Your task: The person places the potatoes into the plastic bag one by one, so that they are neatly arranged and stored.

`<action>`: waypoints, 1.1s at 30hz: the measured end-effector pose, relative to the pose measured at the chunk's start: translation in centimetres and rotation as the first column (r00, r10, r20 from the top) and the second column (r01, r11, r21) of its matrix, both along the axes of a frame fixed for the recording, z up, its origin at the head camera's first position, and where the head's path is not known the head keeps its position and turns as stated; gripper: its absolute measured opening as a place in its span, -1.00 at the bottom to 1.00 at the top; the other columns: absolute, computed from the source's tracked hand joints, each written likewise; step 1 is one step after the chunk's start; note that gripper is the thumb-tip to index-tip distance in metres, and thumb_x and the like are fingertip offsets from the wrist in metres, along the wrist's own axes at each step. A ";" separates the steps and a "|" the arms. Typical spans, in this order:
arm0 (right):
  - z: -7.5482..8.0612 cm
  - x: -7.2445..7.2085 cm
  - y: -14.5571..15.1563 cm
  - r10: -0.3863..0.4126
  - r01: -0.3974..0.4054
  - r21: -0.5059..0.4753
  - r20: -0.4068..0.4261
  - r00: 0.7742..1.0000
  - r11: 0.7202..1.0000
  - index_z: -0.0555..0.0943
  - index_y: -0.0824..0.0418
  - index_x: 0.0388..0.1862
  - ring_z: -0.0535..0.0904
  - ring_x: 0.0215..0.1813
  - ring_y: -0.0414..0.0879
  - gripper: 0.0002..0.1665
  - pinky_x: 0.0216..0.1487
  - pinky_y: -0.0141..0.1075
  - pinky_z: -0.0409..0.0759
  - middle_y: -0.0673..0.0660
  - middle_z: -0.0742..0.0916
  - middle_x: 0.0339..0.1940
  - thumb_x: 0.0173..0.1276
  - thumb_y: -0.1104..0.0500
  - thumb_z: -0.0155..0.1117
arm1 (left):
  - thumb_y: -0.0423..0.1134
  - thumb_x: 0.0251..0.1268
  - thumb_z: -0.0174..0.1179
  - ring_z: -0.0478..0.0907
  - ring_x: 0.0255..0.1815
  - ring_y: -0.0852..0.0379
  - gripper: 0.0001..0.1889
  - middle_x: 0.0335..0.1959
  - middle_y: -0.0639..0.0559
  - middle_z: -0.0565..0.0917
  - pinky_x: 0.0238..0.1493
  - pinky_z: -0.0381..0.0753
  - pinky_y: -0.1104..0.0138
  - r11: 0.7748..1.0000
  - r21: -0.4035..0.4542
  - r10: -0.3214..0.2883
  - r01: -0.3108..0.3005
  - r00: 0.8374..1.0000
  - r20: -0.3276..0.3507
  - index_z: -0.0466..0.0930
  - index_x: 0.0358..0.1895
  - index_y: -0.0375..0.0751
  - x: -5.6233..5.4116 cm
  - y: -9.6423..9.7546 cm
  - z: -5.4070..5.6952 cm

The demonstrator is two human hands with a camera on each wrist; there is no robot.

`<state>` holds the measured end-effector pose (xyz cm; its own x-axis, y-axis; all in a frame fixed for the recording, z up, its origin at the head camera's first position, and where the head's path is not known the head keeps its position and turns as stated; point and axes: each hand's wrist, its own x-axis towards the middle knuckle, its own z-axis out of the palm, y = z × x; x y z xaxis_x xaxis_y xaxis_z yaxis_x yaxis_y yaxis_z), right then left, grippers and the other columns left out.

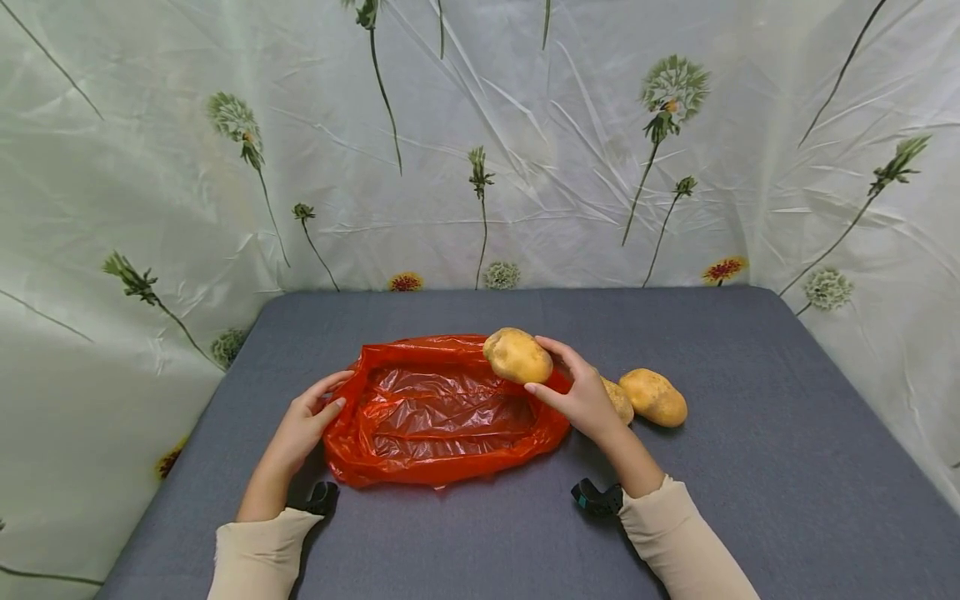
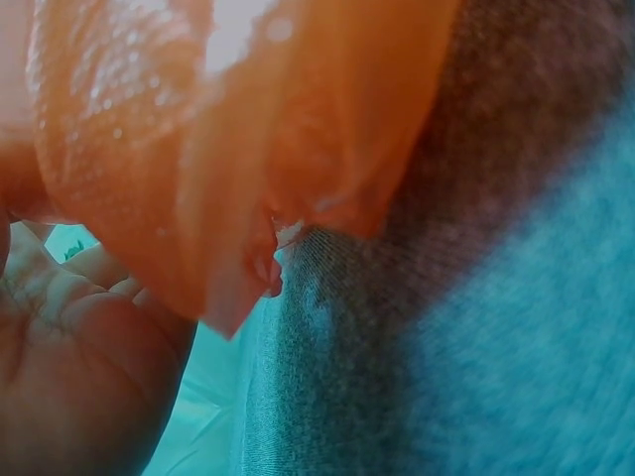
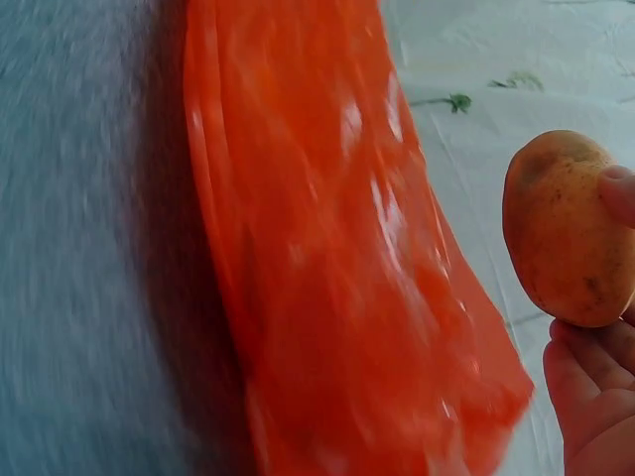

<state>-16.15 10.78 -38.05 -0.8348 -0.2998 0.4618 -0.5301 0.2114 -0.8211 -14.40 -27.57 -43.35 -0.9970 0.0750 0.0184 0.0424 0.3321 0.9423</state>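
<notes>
A red plastic bag [image 1: 442, 471] lies on the table with its wide mouth turned up and its rim folded outward. At the bag's left end, my left hand [image 1: 303, 429] holds the rim between thumb and fingers. The left wrist view has the bag's film [image 2: 228, 149] covering much of the left hand [image 2: 89, 367]. Above the bag's right end, my right hand [image 1: 581, 396] grips a potato [image 1: 519, 357] between thumb and fingertips. That same potato [image 3: 566, 233] appears raised beside the bag [image 3: 317, 258] in the right wrist view.
Right of the bag, a potato [image 1: 654, 397] rests on the grey cloth-covered table [image 1: 750, 500]. Another potato [image 1: 618, 402] beside it is partly hidden by the right hand. A curtain with a plant print [image 1: 555, 167] hangs behind the table.
</notes>
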 end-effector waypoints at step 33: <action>-4.7 -2.0 -10.1 0.185 -0.188 0.166 0.034 0.982 0.968 0.37 0.28 0.17 0.36 0.18 -0.13 -0.30 0.15 -0.27 0.31 0.13 0.50 0.14 0.03 0.21 0.41 | -0.32 0.34 -0.03 0.47 -0.17 0.18 -0.58 0.09 -0.24 0.36 -0.26 0.52 0.38 1.000 0.020 -0.021 0.021 1.000 -0.024 0.27 0.25 -0.21 -0.2 0.0 -0.1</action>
<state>-18.18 0.65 -42.77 -0.7646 -0.5229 0.3768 -0.5584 0.2455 -0.7925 -14.60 -27.57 -43.45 -0.9945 0.0951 0.0435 0.0713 0.3117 0.9475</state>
